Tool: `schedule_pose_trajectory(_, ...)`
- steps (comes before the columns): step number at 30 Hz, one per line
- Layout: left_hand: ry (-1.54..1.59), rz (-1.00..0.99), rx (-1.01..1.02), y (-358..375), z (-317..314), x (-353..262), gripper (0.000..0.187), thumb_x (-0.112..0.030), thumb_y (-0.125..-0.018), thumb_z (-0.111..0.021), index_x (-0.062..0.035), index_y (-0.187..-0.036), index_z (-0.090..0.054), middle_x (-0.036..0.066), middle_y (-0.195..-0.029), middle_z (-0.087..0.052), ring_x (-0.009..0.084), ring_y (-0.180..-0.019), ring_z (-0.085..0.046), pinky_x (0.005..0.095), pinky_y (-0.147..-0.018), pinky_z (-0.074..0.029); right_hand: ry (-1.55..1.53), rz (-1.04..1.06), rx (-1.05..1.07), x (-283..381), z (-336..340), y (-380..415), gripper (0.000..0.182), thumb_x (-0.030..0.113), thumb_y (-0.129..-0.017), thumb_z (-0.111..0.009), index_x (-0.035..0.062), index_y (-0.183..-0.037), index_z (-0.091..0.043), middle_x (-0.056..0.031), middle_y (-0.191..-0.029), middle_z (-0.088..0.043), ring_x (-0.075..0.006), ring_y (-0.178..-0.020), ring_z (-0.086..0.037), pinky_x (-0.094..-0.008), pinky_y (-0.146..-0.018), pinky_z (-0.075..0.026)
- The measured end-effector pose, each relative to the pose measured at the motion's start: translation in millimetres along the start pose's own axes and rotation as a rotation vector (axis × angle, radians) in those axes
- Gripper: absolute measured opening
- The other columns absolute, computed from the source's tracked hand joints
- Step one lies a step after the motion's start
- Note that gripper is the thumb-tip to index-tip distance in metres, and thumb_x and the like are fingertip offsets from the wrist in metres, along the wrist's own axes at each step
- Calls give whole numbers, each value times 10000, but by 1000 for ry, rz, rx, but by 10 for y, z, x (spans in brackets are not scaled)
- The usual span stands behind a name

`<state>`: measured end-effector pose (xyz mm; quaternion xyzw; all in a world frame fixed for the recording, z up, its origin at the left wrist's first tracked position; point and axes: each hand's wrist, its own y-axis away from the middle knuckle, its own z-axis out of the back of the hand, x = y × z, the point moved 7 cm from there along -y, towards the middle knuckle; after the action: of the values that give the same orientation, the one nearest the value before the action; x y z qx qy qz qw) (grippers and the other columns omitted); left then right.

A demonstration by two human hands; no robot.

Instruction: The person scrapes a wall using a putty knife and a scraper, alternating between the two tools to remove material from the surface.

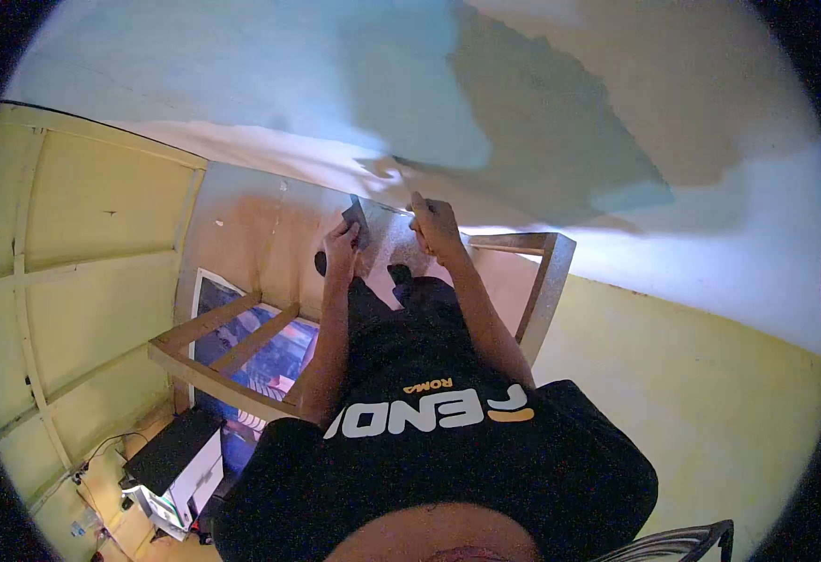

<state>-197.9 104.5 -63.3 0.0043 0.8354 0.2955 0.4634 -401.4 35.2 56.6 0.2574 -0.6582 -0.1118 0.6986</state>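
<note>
My left hand is closed around a dark, flat, rectangular piece, which it holds up near the wall. Just to its right, my right hand is raised with curled fingers and the thumb or one finger pointing up. Whatever it may grip is too small or hidden to make out. Beyond both hands is a pale surface with a darker blue-grey patch, and shadows fall across it. Bright light shows along its lower edge beside my right hand.
Wooden beams form a frame at the left, with another wooden upright at the right. Below left are a colourful picture panel and a black-topped cabinet or table. Yellow panelled wall stands at the left.
</note>
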Motion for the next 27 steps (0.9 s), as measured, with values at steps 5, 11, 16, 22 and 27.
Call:
schedule_pose_trajectory(5,-32,11,52,-13,-44,-36,217,-18,-913,-584,50,-1106,-655,55,-944,-679,131,-782,-632,251,-708,-514,1,-27,-33,-64,-11,-1,526,464,-956,-528,-53,-944,-623,-49,-539,-484,-111,-326,-398,-290,-312,-316)
schedule_pose_trajectory(11,-45,2,47,59,-114,-101,217,-33,-921,-575,45,-1106,-656,50,-931,-679,125,-774,-626,244,-664,-499,40,51,12,-106,-117,-153,518,456,-960,-524,-50,-925,-628,-51,-527,-485,-119,-317,-393,-291,-318,-323)
schedule_pose_trajectory(16,39,-32,-31,57,-120,-128,178,-56,-925,-578,33,-1051,-667,30,-873,-665,120,-694,-607,251,-617,-488,124,265,11,-75,-42,-159,501,438,-964,-519,-42,-876,-630,-44,-517,-474,-112,-317,-395,-287,-314,-317)
schedule_pose_trajectory(22,-44,-27,-14,-67,26,-34,152,-52,-917,-594,15,-1027,-675,16,-824,-659,112,-633,-583,237,-587,-476,30,64,-7,-48,-88,-109,483,425,-963,-525,-44,-897,-619,-42,-527,-478,-97,-319,-390,-276,-310,-309)
schedule_pose_trajectory(27,-9,2,-86,-10,34,-89,170,-52,-919,-589,18,-1046,-676,16,-834,-659,101,-652,-578,245,-618,-477,-6,32,21,-48,-158,-134,494,442,-959,-534,-46,-920,-608,-43,-559,-491,-93,-322,-381,-259,-309,-310)
